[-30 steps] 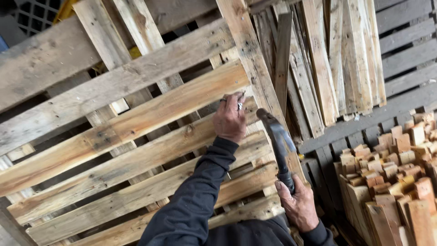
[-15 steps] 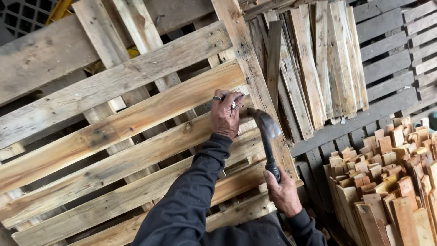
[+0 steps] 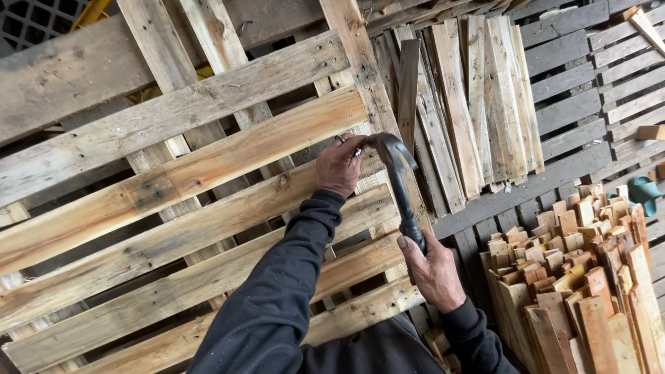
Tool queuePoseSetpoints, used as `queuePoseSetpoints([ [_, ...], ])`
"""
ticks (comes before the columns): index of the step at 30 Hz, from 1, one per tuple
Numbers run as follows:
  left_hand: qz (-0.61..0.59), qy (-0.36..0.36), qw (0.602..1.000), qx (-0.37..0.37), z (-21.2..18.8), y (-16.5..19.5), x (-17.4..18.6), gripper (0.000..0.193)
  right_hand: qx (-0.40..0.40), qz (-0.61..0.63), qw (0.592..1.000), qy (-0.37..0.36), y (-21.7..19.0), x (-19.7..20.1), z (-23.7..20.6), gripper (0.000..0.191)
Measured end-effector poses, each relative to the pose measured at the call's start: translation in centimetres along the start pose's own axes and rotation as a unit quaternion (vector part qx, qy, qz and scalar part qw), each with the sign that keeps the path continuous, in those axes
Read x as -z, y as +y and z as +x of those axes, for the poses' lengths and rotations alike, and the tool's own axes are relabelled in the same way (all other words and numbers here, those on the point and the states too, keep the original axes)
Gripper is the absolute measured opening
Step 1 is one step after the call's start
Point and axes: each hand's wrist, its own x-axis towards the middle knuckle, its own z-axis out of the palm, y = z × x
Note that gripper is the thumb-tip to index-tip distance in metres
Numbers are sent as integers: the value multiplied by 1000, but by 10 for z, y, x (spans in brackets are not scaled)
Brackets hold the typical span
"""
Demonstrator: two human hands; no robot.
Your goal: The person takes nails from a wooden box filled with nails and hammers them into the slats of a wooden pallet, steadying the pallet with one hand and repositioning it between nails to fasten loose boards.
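Right hand [image 3: 433, 270] gripping black hammer [image 3: 396, 180], rough weathered pallet [image 3: 208, 159]

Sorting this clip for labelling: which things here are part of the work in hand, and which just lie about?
In use: hammer, right hand, left hand, nail, pallet.
Lying about: loose boards, cut wood pieces, teal object.

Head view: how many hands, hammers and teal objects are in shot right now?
hands: 2, left hand and right hand
hammer: 1
teal object: 1
total: 4
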Motion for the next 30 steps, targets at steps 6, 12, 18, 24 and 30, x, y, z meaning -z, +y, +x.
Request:
queuePoseSetpoints([
  [6,1,43,998,-38,1,-3,0,12,130,214,968,-18,2,-3,-4,39],
  [12,-4,48,997,-59,4,2,7,8,-2,33,999,-13,-11,14,1,39],
  [18,-181,182,966,35,6,1,7,19,286,162,944,-9,-17,19,9,28],
  [24,-192,295,933,81,12,12,11,27,48,90,995,4,-47,43,15,21],
  [30,-268,289,906,154,13,9,10,23,513,343,787,-11,-68,79,3,38],
])
